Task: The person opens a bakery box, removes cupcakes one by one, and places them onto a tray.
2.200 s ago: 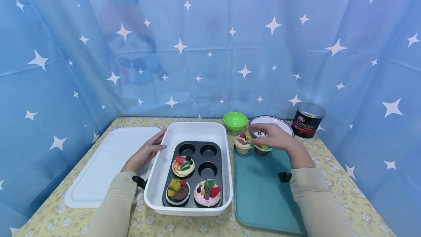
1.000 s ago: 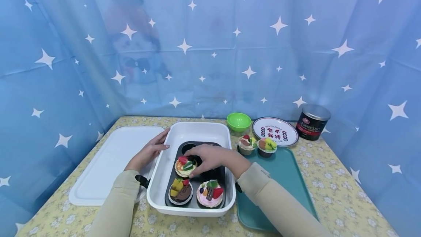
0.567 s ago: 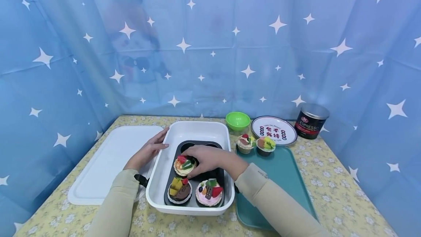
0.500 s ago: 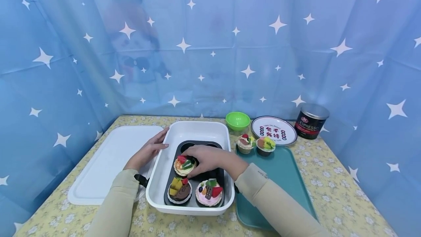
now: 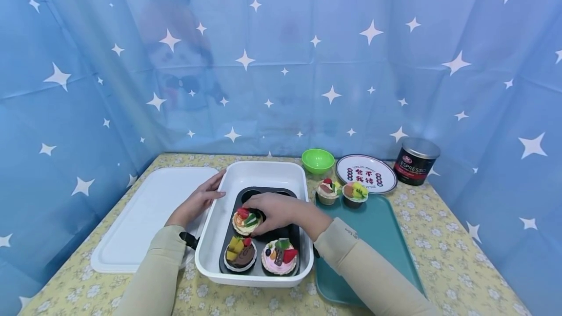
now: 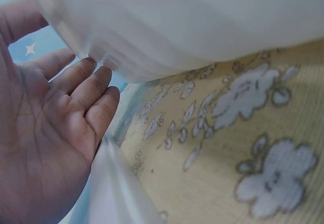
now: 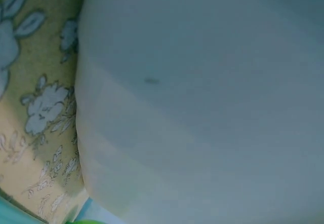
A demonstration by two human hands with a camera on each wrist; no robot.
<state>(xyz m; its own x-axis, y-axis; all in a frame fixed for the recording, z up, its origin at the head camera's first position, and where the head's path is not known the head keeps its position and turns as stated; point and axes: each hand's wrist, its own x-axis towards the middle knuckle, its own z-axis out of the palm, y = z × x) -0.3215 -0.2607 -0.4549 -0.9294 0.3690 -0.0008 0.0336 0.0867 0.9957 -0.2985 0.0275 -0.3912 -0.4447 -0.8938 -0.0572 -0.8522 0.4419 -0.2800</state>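
Note:
A deep white rectangular pan (image 5: 263,172) stands mid-table with a dark muffin tin (image 5: 260,261) inside. My left hand (image 5: 199,203) holds its left rim, thumb over the edge; in the left wrist view the hand's (image 6: 55,112) bent fingertips meet the outer wall. My right hand (image 5: 276,212) reaches into the pan and pinches a fruit-topped cream cupcake (image 5: 244,223) seated in the tin's middle-left cup. In front of it sit a chocolate cupcake (image 5: 241,256) and a pink-cream cupcake (image 5: 279,260). The right hand covers the cups behind. The right wrist view shows only the white pan's wall (image 7: 202,107) close up.
Two more cupcakes, one pale (image 5: 327,194) and one dark-based (image 5: 354,196), stand at the back of a teal tray (image 5: 373,238). Behind are a green bowl (image 5: 318,161), a plate (image 5: 365,174) and an espresso tin (image 5: 416,162). A white lid-like tray (image 5: 145,218) lies left.
From over the cupcakes at the back of the teal tray, my right hand has come left onto the fruit-topped cupcake. During the last second it stays almost still. My left hand keeps its place.

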